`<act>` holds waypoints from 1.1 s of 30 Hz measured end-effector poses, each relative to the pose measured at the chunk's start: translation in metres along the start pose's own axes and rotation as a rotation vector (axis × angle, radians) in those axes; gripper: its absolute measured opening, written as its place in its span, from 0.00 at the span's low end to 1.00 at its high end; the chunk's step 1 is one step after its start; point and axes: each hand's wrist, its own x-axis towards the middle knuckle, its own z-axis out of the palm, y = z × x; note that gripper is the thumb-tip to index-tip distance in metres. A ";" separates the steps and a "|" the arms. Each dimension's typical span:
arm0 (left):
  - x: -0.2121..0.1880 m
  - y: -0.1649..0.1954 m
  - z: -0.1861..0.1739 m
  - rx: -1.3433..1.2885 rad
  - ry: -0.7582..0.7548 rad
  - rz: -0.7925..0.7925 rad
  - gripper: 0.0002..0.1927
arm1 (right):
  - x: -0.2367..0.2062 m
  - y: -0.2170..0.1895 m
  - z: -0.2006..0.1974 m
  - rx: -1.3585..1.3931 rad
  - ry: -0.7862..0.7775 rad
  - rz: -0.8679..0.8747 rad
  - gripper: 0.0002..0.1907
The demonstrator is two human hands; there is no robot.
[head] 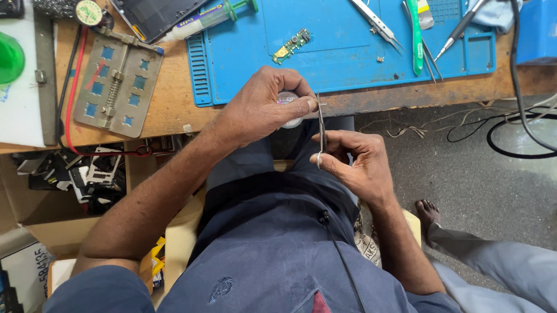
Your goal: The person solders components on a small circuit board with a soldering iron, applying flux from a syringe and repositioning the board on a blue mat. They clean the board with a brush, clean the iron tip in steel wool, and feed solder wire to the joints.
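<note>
Left hand (261, 107) grips small round tin (289, 103) — right hand (354, 162) dips tweezers (320, 129).

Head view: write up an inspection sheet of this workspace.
Surface: wooden bench carrying a blue work mat.
Job's things: small round container in the left hand; tweezers in the right hand.
Clutter: small circuit board, spare tweezers, green syringe, metal holding jig, soldering iron.
Grippers: both hands' fingers closed on their items.
Cables: red wire left; black cables on the floor.
Surroundings: parts box under the bench; a bare foot nearby.
</note>
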 end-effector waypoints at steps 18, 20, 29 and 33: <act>-0.028 0.024 -0.028 -0.136 0.173 -0.217 0.18 | 0.074 -0.034 -0.127 -0.910 0.248 -0.139 0.14; -0.033 0.025 -0.033 -0.017 0.164 -0.028 0.27 | 0.086 -0.032 -0.141 -0.951 0.265 -0.248 0.10; -0.049 0.018 -0.058 0.535 0.380 0.089 0.29 | 0.119 -0.041 -0.165 -0.858 0.323 -0.314 0.07; -0.044 0.017 -0.053 0.442 0.398 0.129 0.29 | 0.132 -0.054 -0.141 -1.005 0.284 -0.458 0.07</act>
